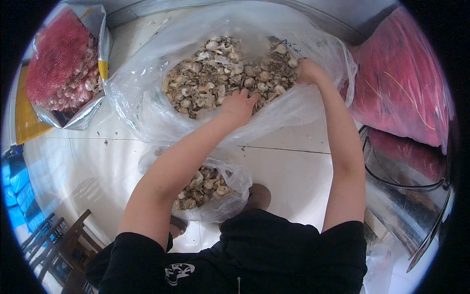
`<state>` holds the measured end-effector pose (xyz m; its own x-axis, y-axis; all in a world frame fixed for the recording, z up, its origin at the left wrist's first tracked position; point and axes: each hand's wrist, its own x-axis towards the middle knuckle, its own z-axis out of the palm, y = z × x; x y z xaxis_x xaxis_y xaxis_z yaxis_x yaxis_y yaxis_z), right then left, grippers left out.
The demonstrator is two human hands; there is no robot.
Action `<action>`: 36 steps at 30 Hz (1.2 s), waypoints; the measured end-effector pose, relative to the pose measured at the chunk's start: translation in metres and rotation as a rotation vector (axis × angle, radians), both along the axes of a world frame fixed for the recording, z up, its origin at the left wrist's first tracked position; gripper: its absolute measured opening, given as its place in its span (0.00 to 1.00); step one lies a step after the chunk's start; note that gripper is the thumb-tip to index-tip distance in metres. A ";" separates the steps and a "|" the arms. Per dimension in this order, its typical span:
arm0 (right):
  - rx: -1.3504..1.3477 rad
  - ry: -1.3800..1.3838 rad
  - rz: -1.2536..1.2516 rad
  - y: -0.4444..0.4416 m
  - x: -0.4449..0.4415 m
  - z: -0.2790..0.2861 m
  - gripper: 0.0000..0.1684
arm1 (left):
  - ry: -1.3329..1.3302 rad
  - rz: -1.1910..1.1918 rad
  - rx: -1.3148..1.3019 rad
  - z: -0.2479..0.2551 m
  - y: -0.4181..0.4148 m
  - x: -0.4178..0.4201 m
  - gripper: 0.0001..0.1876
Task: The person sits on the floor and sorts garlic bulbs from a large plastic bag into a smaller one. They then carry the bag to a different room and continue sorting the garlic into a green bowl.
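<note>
A large clear plastic bag (154, 117) lies wide open on the floor before me, holding many dry garlic bulbs (224, 75) mixed with loose skins and stalks. My left hand (240, 107) rests palm down on the near side of this heap, its fingers spread among the bulbs. At the heap's right edge, my right hand (310, 71) touches the bag's inner side close to a pale bulb (292, 62). Its fingertips are hidden, so its grip is unclear. Below my left forearm, a smaller clear plastic bag (238, 183) of garlic bulbs (209, 183) stands between my feet.
A silver-lined sack (86, 117) with red mesh and garlic stands at left. Pink plastic-wrapped sacks (400, 81) bulge at right, above a shiny metal bucket (404, 198) with a handle. Dark wooden chairs (66, 246) and blue packages (16, 183) are at lower left.
</note>
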<state>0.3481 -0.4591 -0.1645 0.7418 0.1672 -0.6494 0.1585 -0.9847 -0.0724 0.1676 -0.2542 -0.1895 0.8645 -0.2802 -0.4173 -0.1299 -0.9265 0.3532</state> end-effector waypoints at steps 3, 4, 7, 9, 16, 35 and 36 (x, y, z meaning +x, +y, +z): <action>0.170 -0.008 0.149 -0.001 -0.001 -0.012 0.49 | -0.209 -0.118 0.134 -0.003 -0.003 -0.006 0.24; 0.235 -0.045 0.230 -0.002 -0.004 -0.020 0.51 | -0.198 -0.109 0.121 -0.002 -0.006 -0.006 0.24; 0.342 -0.111 0.180 -0.012 -0.006 -0.035 0.49 | -0.182 -0.097 0.087 -0.002 -0.011 -0.005 0.23; 0.608 0.072 -0.124 -0.015 -0.010 -0.037 0.48 | -0.198 -0.103 0.068 -0.005 -0.011 -0.005 0.23; 0.467 -0.043 0.052 -0.010 -0.009 -0.011 0.43 | -0.222 -0.078 0.210 -0.002 0.010 0.004 0.20; 0.358 -0.332 0.416 0.062 -0.071 -0.010 0.17 | -0.275 0.426 -0.394 0.007 0.131 0.019 0.13; 0.331 -0.383 0.456 0.065 -0.074 -0.013 0.18 | -0.256 0.417 -0.445 0.005 0.135 0.021 0.13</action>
